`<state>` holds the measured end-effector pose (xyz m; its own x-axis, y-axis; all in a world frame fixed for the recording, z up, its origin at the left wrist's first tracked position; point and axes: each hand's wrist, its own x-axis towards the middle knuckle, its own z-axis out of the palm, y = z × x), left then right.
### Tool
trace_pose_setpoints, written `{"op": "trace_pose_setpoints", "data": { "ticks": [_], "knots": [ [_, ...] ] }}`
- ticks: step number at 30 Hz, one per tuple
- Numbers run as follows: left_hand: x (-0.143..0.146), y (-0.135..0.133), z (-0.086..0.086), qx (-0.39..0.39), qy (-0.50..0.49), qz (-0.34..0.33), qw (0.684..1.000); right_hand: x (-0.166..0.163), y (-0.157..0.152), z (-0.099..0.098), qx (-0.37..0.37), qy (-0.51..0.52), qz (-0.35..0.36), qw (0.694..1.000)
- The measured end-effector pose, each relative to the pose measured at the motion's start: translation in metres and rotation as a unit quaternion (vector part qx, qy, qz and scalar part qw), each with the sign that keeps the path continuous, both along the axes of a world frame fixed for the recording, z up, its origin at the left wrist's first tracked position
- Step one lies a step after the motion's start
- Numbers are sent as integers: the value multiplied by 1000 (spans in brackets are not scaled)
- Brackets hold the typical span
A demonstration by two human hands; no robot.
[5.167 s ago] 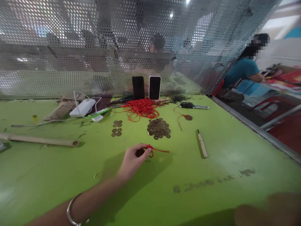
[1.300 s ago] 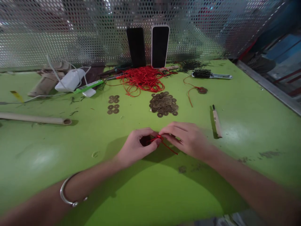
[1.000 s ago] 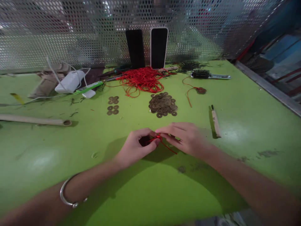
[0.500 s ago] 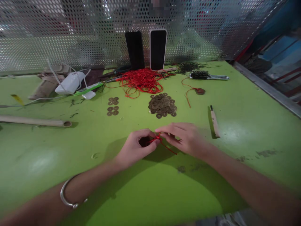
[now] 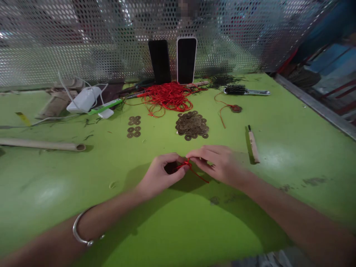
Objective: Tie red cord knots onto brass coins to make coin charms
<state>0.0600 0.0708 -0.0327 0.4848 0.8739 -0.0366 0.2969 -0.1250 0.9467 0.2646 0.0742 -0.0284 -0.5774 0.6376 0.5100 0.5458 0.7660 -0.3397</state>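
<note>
Two hands meet on the red cord (image 5: pixel 199 175) in the head view, just above the green table (image 5: pixel 139 237) and near the person. Some five seconds ago only the left hand (image 5: pixel 162 172) had it, with the other a blur at the lower right; now the right hand (image 5: pixel 219 163) is at the cord too. The camera has tipped downward, so the phones (image 5: pixel 186 59) stand higher in view and the co-worker's upper body has left it. Since half a second ago the hands have hardly shifted. The coin pile (image 5: pixel 191 126) and two sets of four coins (image 5: pixel 137 129) lie as they did.

The left thumb and fingers are clamped on the cord at its knot; the right fingertips are together on a short strand rising from the knot's top. The loose tail points right and toward the person, its long axis slanting; earlier it ran nearly level to the right. The braided part points the other way, back into the left hand, on a shallower slant; shadow there is deep, so how far it reaches is hard to tell. The knife (image 5: pixel 253 144) lies well apart to the right.
</note>
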Motion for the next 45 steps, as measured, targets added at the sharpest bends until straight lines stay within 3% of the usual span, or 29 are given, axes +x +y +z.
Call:
{"op": "trace_pose_setpoints", "data": {
  "ticks": [5,14,21,28,39,45],
  "knots": [
    [0,0,-2,16,-5,1,1000,-1,0,1,12,-15,18,1000],
    [0,0,-2,-5,-3,1,1000,0,-1,-1,7,-1,-13,1000],
    [0,0,-2,21,-1,-1,1000,-1,0,1,-12,-13,26,1000],
    [0,0,-2,4,2,0,1000,-1,0,-1,-5,17,-13,1000],
    [-1,0,-4,0,-7,4,1000,-1,1,0,-17,0,3,1000],
    [-1,1,-3,-8,-9,3,1000,-2,-3,-4,-27,19,-29,999]
  ]
}}
